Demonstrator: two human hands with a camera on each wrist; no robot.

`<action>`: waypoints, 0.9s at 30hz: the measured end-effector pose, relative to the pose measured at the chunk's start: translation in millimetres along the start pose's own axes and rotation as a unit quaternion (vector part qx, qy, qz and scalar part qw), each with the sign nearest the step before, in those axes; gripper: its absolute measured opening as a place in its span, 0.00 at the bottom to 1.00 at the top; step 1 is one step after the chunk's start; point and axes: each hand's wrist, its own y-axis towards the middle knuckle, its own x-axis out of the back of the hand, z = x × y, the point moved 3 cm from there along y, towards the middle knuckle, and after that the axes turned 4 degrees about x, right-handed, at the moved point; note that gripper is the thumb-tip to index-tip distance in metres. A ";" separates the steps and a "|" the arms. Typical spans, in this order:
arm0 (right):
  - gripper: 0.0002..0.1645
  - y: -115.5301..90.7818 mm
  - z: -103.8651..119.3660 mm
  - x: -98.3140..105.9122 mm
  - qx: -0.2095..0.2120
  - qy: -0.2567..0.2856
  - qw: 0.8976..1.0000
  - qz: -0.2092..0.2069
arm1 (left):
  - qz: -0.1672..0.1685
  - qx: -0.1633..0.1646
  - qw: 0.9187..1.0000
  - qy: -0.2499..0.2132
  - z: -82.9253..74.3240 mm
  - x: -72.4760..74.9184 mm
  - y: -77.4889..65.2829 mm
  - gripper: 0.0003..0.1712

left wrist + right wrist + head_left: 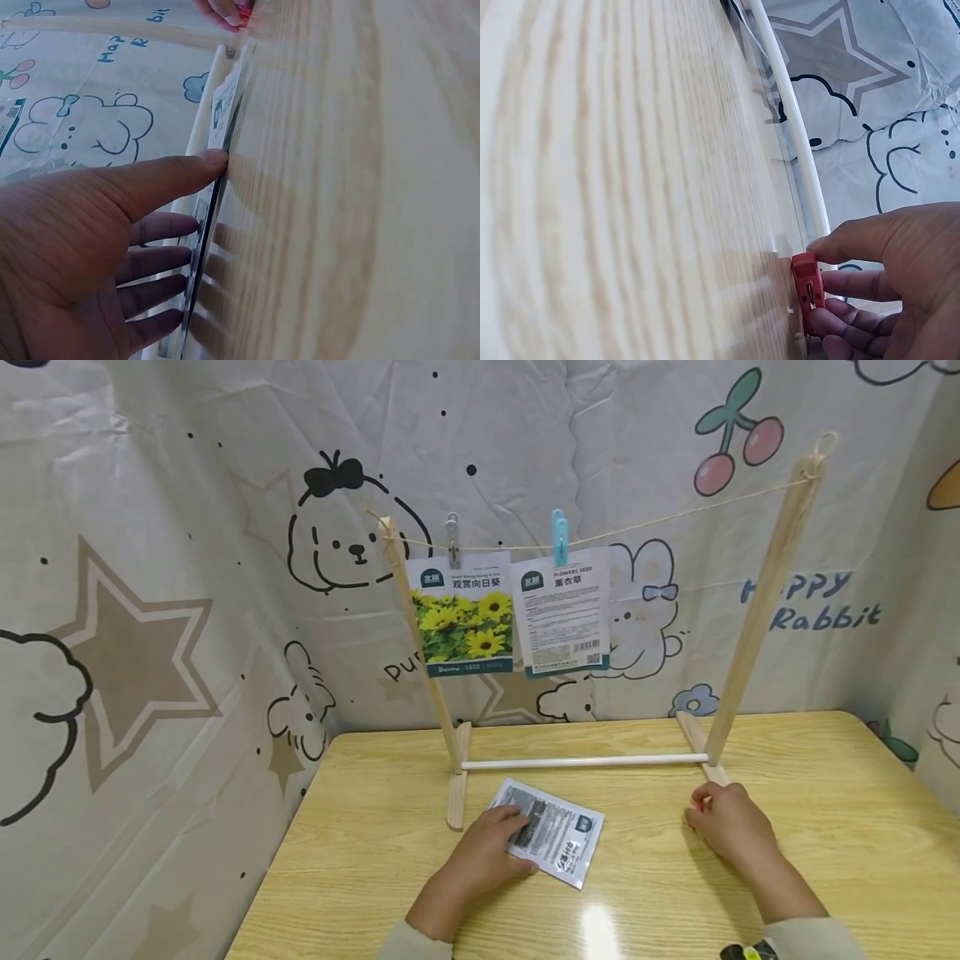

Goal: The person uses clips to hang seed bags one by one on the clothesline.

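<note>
A silvery white seed packet [558, 835] lies printed side up on the table, in front of a wooden rack. My left hand [487, 852] rests on its left part, fingers spread over the face and thumb at the near edge. The left wrist view shows these fingers fairly straight along the packet [219, 120]. By the rack's right foot, my right hand [735, 822] pinches a red clothespin [808, 289] between thumb and fingers, low at the tabletop. Most of the clothespin is hidden by the fingers in the head view.
Twine [675, 517] runs between two wooden posts. A grey clothespin [453, 539] holds a sunflower seed packet [465, 618] on it, and a blue clothespin [560, 537] another packet [564, 618]. A white rod [585, 762] joins the rack's feet. Printed cloth hangs behind.
</note>
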 end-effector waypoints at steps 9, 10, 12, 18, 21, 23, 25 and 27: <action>0.14 -4.1 3.1 0.9 0.010 -0.012 1.000 -0.022 | 0.027 0.016 0.999 -0.018 3.3 -2.5 4.0 0.44; 0.14 -4.4 3.2 0.6 0.009 -0.011 1.000 -0.023 | 0.028 0.014 0.999 -0.016 3.5 -2.9 4.0 0.45; 0.13 -4.6 3.4 0.1 0.010 -0.010 1.000 -0.024 | 0.029 0.011 1.000 -0.006 3.8 -3.8 4.0 0.45; 0.19 -5.1 3.7 -0.6 0.009 -0.012 1.000 -0.023 | 0.022 0.001 0.999 0.034 1.9 -2.5 2.2 0.43; 0.28 -4.8 3.6 -0.6 0.003 -0.011 1.000 -0.015 | 0.012 -0.007 0.998 0.055 0.8 -1.4 0.9 0.42; 0.32 -4.6 3.9 -0.4 0.001 -0.011 1.000 -0.010 | 0.006 -0.012 0.998 0.067 0.1 -0.6 0.0 0.40; 0.33 -4.4 4.5 0.0 0.001 -0.013 1.000 -0.005 | 0.003 -0.017 0.997 0.075 -0.2 -0.3 -0.4 0.39; 0.31 -4.3 5.1 0.5 0.002 -0.016 1.000 -0.001 | 0.002 -0.020 0.997 0.080 -0.6 0.0 -0.4 0.38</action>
